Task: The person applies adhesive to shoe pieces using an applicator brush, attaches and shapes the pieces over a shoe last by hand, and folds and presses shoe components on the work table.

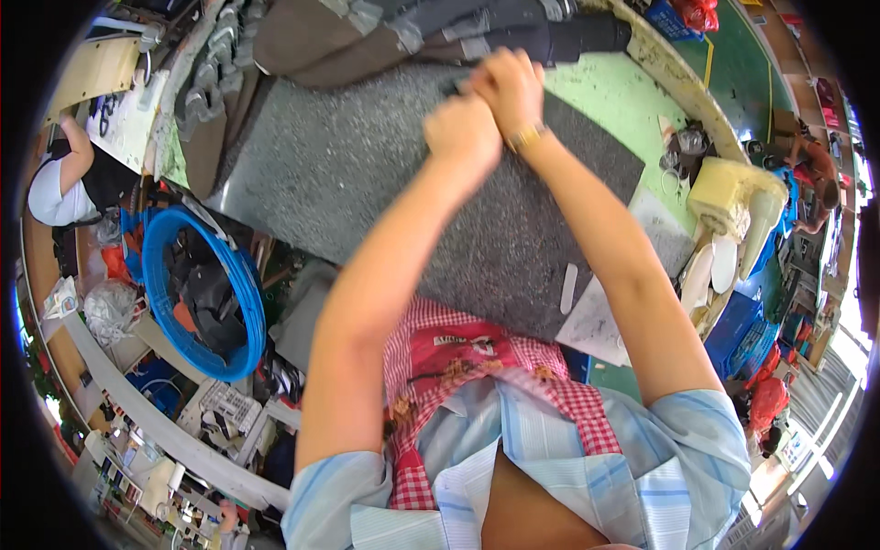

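Head view, looking down at a work table [632,101] with a big dark grey mat [367,165] spread over it. Both hands up at the far edge of the mat, close together and touching. Left hand [463,133] curled into a fist, pressed on the mat. Right hand [509,82] also curled tight, just beyond the left one, with a gold watch [525,137] on the wrist. Fingers of both hands pinched on something small and dark at the mat's far edge; cannot tell just what it is. Dark and brown cloth pieces [385,37] piled along the far edge of the table, right by the hands. A pale foam roll [729,197] at the right edge. A small white stick [568,287] near the mat's near right corner. A blue basket [206,293] full of dark bits down on the left, off the table. Another person [69,179] far left, bent over.
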A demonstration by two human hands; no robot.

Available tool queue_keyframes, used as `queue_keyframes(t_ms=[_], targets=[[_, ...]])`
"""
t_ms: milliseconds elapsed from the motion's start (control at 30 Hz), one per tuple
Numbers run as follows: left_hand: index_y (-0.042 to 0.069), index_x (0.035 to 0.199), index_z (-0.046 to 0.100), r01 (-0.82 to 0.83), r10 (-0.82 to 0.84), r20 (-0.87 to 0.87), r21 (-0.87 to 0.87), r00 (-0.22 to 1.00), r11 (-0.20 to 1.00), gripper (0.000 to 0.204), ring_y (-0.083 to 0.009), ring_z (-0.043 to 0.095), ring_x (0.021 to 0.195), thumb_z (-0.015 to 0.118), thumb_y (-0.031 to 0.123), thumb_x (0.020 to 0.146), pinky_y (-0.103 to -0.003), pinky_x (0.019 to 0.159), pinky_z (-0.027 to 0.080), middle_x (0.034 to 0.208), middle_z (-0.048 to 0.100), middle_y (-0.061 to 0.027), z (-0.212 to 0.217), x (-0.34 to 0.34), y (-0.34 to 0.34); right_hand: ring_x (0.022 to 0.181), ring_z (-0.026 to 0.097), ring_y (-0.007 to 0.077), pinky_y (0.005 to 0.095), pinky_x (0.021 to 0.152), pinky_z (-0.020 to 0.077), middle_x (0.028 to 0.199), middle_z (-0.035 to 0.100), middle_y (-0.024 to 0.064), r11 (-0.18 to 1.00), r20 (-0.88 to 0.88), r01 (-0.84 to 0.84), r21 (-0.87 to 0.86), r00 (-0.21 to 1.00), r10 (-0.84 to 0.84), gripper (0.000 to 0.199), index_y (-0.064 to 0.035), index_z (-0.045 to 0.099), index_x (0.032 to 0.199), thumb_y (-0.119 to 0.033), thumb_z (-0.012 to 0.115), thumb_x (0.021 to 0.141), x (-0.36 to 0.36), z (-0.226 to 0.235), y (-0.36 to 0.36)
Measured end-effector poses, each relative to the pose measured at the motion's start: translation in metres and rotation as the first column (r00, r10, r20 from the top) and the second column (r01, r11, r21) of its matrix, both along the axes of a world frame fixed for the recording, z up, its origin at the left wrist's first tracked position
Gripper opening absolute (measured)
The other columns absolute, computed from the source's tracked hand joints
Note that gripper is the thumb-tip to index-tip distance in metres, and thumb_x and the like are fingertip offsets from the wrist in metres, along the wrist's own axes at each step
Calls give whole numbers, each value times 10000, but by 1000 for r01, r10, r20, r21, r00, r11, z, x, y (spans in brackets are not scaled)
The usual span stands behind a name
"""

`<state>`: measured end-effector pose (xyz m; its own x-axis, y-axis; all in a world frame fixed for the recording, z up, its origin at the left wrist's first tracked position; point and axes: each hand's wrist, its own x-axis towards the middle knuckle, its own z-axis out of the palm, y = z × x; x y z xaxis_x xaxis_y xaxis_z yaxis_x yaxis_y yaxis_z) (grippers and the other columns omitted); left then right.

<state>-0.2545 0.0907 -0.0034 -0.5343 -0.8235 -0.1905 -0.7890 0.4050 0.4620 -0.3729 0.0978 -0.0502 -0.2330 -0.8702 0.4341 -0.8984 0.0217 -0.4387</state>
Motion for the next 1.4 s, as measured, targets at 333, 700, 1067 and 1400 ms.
queue_keyframes(t_ms=[333,700,1067,1400], targets=[[12,703,676,163,-181,122,145,976,976,161,-284,671,584,616,160,724,-440,516,514,671,665,-176,-5,94,186,840,535,257,411,806,404,838,569,49,924,-29,-365,112,929,370,147,-139,606,719,-235,707,672,84,13,171],[88,572,646,-129,123,47,182,991,975,203,-306,666,567,615,180,751,-440,520,537,587,637,-146,-3,138,183,912,549,239,381,824,394,887,586,35,783,204,-594,184,803,561,234,-120,620,787,-239,762,643,131,9,136],[39,720,702,-179,189,143,-82,971,980,175,-340,703,673,613,186,752,-457,597,551,708,686,-186,-11,162,57,917,571,226,371,745,394,820,603,33,878,-68,-476,-52,879,472,197,-129,624,740,-213,771,639,165,1,5],[45,750,718,-258,259,62,-24,964,966,205,-323,714,757,585,193,798,-469,672,555,755,701,-179,-1,136,-110,819,535,259,392,717,381,807,554,22,937,-126,-322,-138,944,306,226,-146,601,718,-271,776,649,146,2,-152]])
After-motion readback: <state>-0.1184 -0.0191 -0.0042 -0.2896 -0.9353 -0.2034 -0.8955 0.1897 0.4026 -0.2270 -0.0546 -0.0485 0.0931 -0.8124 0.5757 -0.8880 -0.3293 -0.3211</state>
